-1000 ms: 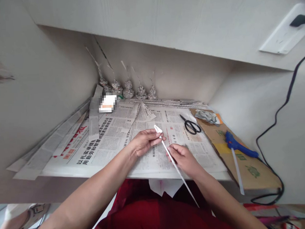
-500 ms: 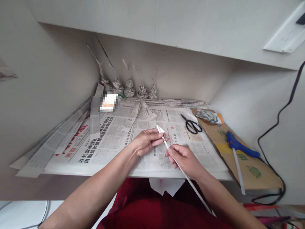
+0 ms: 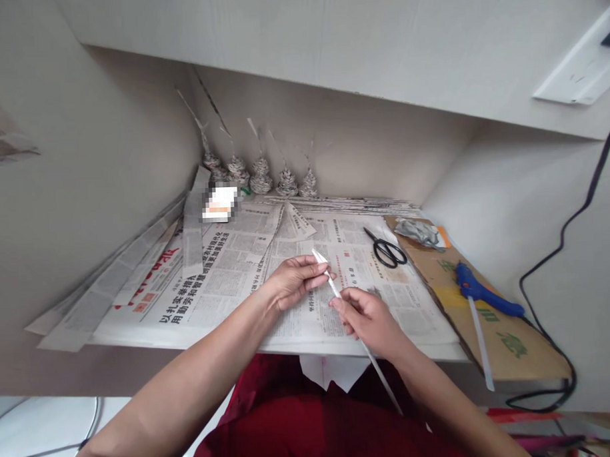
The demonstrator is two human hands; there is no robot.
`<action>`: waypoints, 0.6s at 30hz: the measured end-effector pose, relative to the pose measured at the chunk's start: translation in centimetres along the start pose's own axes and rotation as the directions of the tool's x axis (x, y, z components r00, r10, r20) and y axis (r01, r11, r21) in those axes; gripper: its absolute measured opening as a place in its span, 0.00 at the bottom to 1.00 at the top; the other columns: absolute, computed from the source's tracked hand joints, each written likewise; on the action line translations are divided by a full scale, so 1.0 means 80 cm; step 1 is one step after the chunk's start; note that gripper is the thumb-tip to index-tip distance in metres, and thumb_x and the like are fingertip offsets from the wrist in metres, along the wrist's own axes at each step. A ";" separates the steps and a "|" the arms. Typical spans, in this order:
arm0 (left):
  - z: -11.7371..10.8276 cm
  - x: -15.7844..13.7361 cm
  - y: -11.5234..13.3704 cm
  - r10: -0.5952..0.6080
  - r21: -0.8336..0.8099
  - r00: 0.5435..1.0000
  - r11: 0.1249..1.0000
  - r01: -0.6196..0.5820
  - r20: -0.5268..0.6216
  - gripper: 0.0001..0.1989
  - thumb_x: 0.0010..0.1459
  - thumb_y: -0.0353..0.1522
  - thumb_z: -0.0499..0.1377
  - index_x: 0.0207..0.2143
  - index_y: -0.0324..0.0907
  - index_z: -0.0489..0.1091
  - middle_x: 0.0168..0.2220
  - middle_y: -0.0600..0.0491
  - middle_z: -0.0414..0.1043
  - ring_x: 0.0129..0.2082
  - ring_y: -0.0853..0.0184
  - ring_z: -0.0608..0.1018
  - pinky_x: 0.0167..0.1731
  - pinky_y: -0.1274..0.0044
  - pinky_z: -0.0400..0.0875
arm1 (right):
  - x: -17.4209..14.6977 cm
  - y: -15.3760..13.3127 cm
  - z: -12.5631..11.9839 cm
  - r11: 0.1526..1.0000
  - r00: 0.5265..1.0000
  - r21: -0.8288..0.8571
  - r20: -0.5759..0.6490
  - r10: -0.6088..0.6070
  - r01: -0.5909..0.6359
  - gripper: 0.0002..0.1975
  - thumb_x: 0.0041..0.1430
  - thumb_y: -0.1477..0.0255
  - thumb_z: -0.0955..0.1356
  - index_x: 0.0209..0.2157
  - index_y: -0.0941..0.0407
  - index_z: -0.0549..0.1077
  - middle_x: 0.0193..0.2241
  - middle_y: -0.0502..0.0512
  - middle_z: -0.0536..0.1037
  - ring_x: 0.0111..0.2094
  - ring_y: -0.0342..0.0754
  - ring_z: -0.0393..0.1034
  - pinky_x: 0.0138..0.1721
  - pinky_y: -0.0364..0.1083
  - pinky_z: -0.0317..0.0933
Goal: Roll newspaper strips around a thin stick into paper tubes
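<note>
Between my hands runs a thin rolled paper tube [image 3: 334,286], slanting from upper left down toward my lap. My left hand [image 3: 301,280] pinches it just below its flattened, pointed top end. A little lower, my right hand [image 3: 368,316] closes around the same tube with thumb and fingers. The tube's lower part comes out under my right hand and hangs over the table's front edge. Beneath both hands lie newspaper sheets [image 3: 288,322] spread on the table. Black-handled scissors [image 3: 388,252] rest on the newspaper to the right of my hands.
Several woven paper figures [image 3: 260,177] stand along the back wall, with rolled paper sticks [image 3: 354,205] before them. Cut paper strips [image 3: 73,323] lie at the left. On the right, cardboard [image 3: 527,354] bears a blue glue gun [image 3: 490,295] and crumpled foil [image 3: 422,234]. A black cable [image 3: 553,236] hangs beside it.
The tube's lower end has swung slightly left, and its flattened top looks narrower, as if turned. Both hands keep nearly the same place and grip. The camera view has shifted slightly.
</note>
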State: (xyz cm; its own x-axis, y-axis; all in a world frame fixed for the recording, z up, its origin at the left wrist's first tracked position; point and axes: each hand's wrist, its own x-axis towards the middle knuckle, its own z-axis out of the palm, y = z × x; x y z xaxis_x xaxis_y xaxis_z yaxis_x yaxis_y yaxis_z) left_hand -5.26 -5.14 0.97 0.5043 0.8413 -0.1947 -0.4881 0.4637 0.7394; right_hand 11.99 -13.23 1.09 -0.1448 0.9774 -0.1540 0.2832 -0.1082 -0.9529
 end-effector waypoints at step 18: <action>-0.004 -0.001 -0.001 -0.016 -0.010 0.998 1.000 0.017 0.068 0.07 0.49 0.22 0.63 0.33 0.33 0.72 0.30 0.51 0.74 0.34 0.70 0.79 0.36 0.83 0.74 | 0.004 -0.003 -0.009 0.742 0.851 0.523 0.510 0.123 -0.420 0.17 0.59 0.57 0.61 0.24 0.54 0.58 0.13 0.41 0.56 0.12 0.37 0.50 0.12 0.39 0.41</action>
State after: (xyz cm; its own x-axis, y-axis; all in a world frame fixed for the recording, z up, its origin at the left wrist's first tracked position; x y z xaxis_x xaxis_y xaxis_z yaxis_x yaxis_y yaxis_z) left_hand -5.48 -5.15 0.76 0.5596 0.8128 -0.1620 -0.4864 0.4804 0.7298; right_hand 12.58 -12.74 1.51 -0.5723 0.7261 -0.3811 -0.2247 -0.5858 -0.7787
